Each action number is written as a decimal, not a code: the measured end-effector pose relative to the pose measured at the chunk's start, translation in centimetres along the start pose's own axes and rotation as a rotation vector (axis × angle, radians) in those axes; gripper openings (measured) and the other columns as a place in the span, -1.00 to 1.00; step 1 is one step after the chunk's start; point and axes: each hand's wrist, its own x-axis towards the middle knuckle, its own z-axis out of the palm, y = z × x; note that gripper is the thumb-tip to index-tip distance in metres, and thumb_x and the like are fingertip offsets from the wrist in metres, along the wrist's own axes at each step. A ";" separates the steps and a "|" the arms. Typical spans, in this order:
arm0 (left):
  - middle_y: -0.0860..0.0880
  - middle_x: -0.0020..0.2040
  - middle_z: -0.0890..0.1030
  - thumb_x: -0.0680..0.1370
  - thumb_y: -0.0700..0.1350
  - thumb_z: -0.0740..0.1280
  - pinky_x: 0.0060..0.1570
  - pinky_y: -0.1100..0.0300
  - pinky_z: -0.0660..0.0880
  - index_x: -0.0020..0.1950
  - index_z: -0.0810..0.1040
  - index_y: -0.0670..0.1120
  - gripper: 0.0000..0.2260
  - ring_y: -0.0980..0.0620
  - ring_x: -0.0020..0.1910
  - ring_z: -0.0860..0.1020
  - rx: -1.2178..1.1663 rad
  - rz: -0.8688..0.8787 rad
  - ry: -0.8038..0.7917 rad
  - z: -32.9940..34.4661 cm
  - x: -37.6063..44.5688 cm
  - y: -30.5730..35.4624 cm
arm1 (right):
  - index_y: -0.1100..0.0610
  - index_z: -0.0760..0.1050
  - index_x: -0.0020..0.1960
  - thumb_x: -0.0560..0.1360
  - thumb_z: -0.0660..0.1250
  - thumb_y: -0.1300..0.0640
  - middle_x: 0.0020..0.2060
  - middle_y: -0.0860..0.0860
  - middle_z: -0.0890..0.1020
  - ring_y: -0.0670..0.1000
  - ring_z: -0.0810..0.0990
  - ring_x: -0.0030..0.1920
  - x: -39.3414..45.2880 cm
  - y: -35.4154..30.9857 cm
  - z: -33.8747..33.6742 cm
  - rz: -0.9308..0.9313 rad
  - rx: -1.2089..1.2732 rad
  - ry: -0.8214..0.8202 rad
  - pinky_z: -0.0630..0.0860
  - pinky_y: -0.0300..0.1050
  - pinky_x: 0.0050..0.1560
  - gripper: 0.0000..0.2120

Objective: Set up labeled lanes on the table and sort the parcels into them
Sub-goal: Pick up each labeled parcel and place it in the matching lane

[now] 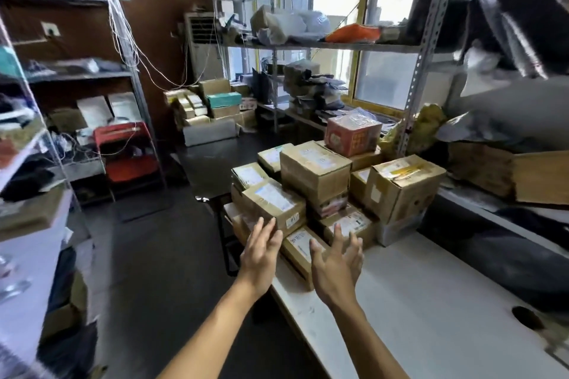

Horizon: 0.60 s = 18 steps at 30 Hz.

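At the far end of the white table (431,301) sits the stack of parcels (314,181): brown cardboard boxes, taped, most with white shipping labels on top, piled two and three high and crowding the table's end; one red printed box (352,135) in clear wrap tops the back of the heap. Nearest parcel is a low flat box (300,248) at the front edge of the pile. Left hand (260,254) and right hand (337,264) both reach toward it, fingers spread and straight, gripping nothing, one to each side of the flat box and not clearly touching it. Judged step: the first pick from the pile; no lane labels visible on the bare tabletop, so lanes look not yet set up. Next move calls for closing both hands on the flat box's sides and drawing it clear without tipping the taller boxes just behind. Metal shelving (418,71) with bagged goods stands around.
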 end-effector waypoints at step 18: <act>0.04 0.66 0.01 0.68 0.16 0.17 0.42 0.23 0.07 0.63 0.17 0.08 -0.47 0.12 0.63 -0.01 -0.181 -0.021 -0.104 4.3 20.3 0.0 | -0.15 -0.06 0.68 0.64 0.13 -0.30 0.65 -0.02 -0.16 0.08 -0.23 0.65 16.8 -0.2 3.3 0.094 0.043 0.049 -0.11 0.20 0.64 -0.29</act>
